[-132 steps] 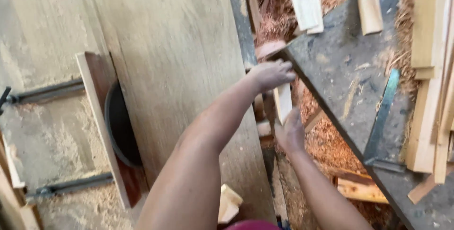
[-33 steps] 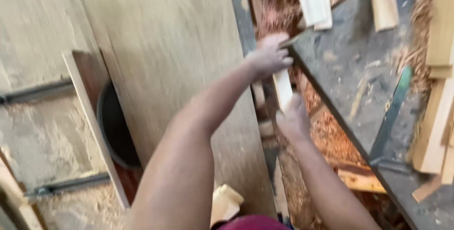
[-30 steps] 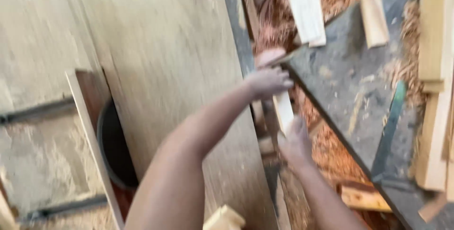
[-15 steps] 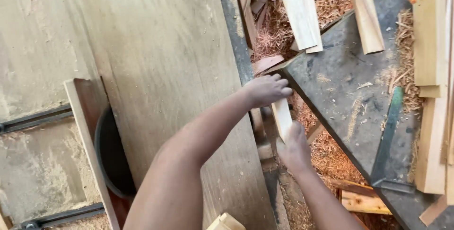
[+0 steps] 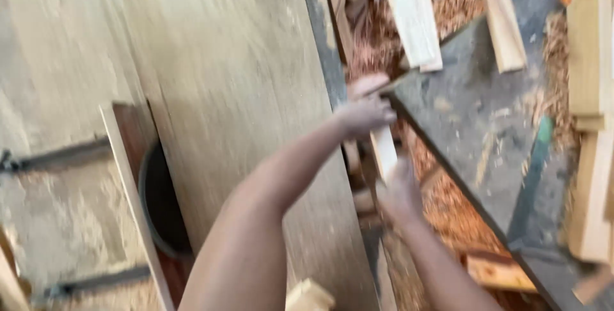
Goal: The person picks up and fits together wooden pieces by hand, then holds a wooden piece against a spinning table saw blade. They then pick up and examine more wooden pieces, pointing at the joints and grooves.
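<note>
Fingers of our left hand and right hand grasp one wood strip, blurred between them. Beyond our fingers lie three boards, their ends cut off.

A big, pale wooden worktop fills the left of the frame. A dark slanted board sits at the right. Reddish sawdust covers the floor between them. Pale planks lie at the top, and more are stacked at the right edge.
</note>
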